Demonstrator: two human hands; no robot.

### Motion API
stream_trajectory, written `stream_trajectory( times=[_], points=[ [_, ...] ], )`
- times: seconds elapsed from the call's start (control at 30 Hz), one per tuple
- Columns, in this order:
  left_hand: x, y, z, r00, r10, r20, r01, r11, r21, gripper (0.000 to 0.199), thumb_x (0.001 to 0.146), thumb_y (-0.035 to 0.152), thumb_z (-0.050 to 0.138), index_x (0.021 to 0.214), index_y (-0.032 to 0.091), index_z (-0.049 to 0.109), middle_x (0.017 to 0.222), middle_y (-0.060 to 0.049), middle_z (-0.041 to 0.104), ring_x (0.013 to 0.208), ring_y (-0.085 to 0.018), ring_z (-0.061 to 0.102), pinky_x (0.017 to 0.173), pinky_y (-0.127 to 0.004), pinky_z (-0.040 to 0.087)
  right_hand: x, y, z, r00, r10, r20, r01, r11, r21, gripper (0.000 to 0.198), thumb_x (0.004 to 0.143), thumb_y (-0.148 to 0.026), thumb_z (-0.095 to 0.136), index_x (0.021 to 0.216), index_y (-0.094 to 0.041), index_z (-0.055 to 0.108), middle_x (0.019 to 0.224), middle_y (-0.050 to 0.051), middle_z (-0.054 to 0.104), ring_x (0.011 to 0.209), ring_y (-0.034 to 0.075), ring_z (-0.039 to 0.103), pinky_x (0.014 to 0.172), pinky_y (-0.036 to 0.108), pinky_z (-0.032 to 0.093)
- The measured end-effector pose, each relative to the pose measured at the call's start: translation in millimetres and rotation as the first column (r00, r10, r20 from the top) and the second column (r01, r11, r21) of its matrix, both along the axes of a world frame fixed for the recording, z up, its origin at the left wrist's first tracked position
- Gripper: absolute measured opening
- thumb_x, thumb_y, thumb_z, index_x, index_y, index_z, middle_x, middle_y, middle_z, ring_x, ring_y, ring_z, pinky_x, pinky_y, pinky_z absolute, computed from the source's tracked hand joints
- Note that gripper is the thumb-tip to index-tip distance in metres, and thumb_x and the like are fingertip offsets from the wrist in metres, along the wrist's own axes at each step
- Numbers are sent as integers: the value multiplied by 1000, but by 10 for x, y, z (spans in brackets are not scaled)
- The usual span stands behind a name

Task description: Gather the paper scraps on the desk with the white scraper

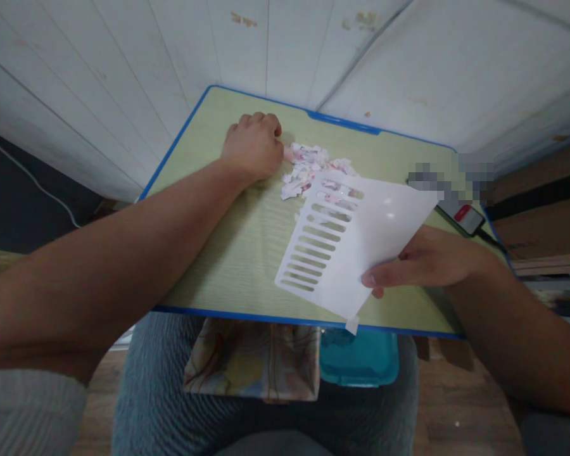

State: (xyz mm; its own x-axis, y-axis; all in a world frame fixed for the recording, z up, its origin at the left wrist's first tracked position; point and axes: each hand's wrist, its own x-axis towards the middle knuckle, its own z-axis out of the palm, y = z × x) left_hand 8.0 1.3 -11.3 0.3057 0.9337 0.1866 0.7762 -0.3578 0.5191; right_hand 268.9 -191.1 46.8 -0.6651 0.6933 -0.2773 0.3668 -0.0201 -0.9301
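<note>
In my right hand [408, 266], a thin white sheet with a row of rounded slots [361, 234] is pinched along its right edge, thumb on top. It is tilted over the table, and a small paper scrap [352, 325] hangs at its lower corner. Torn paper scraps [308, 166], white with pink patches, lie in a loose pile beyond the sheet; some show through its upper slots. My left hand [255, 147] rests on the table just left of the pile, fingers curled into a fist. Whatever may be inside those fingers is hidden.
The pale green table [237, 253] has a blue rim. A phone [463, 215] with a cable lies at its right side. A patterned fabric container [256, 367] and a teal plastic box [361, 358] sit at my lap below the front edge. A white panelled wall [285, 50] stands behind.
</note>
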Motion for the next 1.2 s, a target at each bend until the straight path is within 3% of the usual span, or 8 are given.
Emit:
stream_trajectory(
  times=[0.23,0.33,0.4,0.47,0.53,0.57,0.83,1.2],
  points=[
    [8,-14,13,991,34,-132,-26,997,66,43,106,23,52,142,27,76,157,-12,70,152,-37,56,136,-58,41,72,-16,72,995,92,38,-92,996,1,15,98,-27,88,84,-23,88,74,3,85,62,20,80,57,25,63],
    [12,-27,19,994,26,-105,-21,998,54,36,109,23,59,142,25,74,159,-14,69,155,-39,54,137,-59,38,34,14,2,985,-161,-56,165,982,93,23,95,-33,91,76,-23,83,69,3,80,60,22,76,56,31,63],
    [12,-35,22,994,24,-111,-17,998,63,35,110,21,59,141,24,74,160,-15,69,156,-39,55,137,-59,38,0,60,-89,891,-416,-183,449,868,212,28,93,-37,92,71,-24,79,66,3,77,56,22,70,54,36,60],
    [11,-36,21,992,26,-122,-17,997,73,36,110,19,56,140,23,74,158,-16,70,155,-40,56,135,-60,40,-19,112,-180,750,-592,-294,661,675,327,28,92,-35,90,70,-26,77,67,3,75,55,22,66,53,38,57],
    [7,-26,12,994,20,-110,-12,997,75,34,111,25,59,141,24,74,156,-16,71,154,-41,56,134,-62,39,-22,149,-234,665,-664,-343,741,529,414,28,92,-30,87,68,-26,75,67,3,74,56,22,65,54,40,55],
    [3,-18,4,995,17,-99,-10,997,74,33,111,30,62,142,25,73,154,-15,71,154,-42,55,134,-63,39,-21,158,-243,654,-680,-332,743,498,446,29,91,-29,86,65,-26,73,65,3,73,56,22,64,56,40,55],
    [-24,36,-62,995,11,-99,1,993,120,31,112,31,59,139,24,73,151,-14,74,149,-39,57,131,-57,44,-74,94,-188,773,-629,-82,584,654,481,39,95,-52,90,65,-31,76,68,5,78,65,27,72,66,43,64],
    [-26,3,-13,998,-10,-61,13,998,62,45,105,39,66,149,31,72,152,-14,71,153,-41,54,138,-64,37,37,91,-287,809,-588,-6,489,667,562,41,98,-52,88,65,-32,74,69,4,80,67,29,75,68,46,67]
  ],
)
